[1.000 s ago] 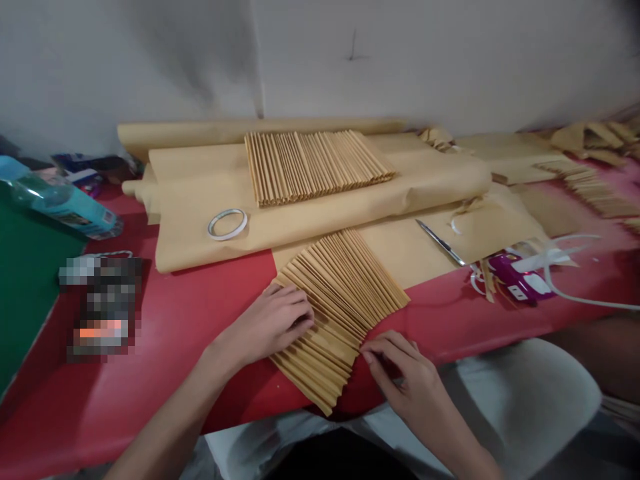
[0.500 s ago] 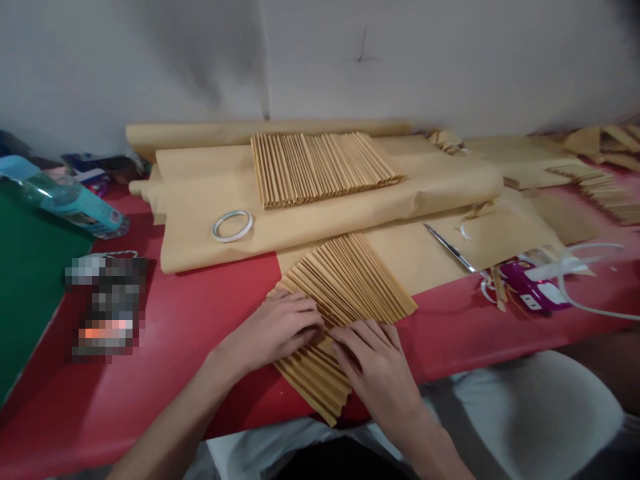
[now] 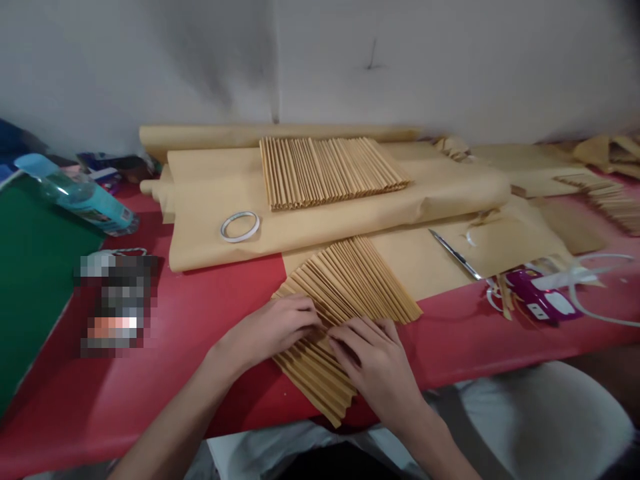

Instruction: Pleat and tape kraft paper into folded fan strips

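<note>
A pleated sheet of brown paper (image 3: 360, 280) lies fanned out on the red tabletop in front of me, its folds running from upper left to lower right. My left hand (image 3: 283, 323) rests over its left part, with fingers bent and pinching a fold. From the right, my right hand (image 3: 373, 353) pinches the same paper, thumb and fingertips close to those of the left. Part of the pleats is hidden beneath both hands. Behind it, a second pleated paper (image 3: 330, 173) sits on larger brown sheets (image 3: 215, 187).
A tape roll (image 3: 240, 227) lies on the brown paper at left. To the right are a craft knife (image 3: 455, 255) and a purple power strip (image 3: 543, 297) with a white cable. A bottle (image 3: 85, 200) leans by a green board (image 3: 45, 280). A white stool (image 3: 545, 420) stands below.
The whole view has shifted slightly, so things appear a little further right. Both hands stay on the pleated paper, with only small finger movements.
</note>
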Available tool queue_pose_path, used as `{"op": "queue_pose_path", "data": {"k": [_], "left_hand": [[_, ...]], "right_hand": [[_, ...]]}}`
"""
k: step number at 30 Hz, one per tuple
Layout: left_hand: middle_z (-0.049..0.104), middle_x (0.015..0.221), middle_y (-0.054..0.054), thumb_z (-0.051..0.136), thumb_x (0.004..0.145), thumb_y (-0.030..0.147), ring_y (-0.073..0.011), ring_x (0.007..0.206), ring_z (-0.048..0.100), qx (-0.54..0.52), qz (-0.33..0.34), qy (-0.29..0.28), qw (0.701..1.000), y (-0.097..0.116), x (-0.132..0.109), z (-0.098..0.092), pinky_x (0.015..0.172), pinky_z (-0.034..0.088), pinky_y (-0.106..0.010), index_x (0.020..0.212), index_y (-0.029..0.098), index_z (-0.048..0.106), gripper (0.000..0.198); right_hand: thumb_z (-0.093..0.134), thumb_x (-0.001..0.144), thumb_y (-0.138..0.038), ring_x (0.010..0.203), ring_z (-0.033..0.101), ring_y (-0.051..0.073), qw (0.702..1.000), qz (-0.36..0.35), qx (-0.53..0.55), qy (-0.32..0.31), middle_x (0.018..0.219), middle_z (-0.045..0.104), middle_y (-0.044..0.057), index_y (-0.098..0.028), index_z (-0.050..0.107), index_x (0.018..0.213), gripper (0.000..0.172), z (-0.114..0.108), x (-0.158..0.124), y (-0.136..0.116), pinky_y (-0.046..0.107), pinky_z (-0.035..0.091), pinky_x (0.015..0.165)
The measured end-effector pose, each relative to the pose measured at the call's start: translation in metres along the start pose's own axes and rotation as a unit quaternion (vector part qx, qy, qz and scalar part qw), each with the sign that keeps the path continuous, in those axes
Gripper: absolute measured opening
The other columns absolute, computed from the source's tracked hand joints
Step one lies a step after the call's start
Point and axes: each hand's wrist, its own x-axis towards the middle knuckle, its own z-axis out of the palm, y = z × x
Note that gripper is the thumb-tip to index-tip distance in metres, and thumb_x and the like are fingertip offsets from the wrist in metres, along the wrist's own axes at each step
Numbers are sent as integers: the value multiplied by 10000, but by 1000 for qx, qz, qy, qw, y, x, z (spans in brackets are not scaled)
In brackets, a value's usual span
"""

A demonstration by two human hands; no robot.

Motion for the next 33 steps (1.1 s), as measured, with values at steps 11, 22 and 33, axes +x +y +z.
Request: {"op": "queue_pose_path", "data": {"k": [11,22,33], "left_hand": [[711,1033,-41,615,974,128,-173,997,669,8,19,0,1000,-1,2,1,887,529,-291,1026,204,730,147],[722,1039,-48,613,974,111,-197,996,653,146,98,0,984,2,1,-1,890,536,-327,1082,174,718,163],[684,925,-46,623,988,155,-209,910,595,294,193,38,935,0,3,-2,737,437,-357,881,165,703,134]], "right_hand": [[531,1045,-186,753,582,150,995,-72,-69,8,789,686,-1,-215,701,898,226,-2,5,6,366,296,774],[427,1019,-77,751,514,190,957,-236,-165,-29,787,659,37,-174,695,873,320,-12,9,9,395,330,783],[463,964,-27,747,500,216,929,-302,-209,-47,767,625,50,-180,698,820,316,-16,15,2,404,387,786]]}}
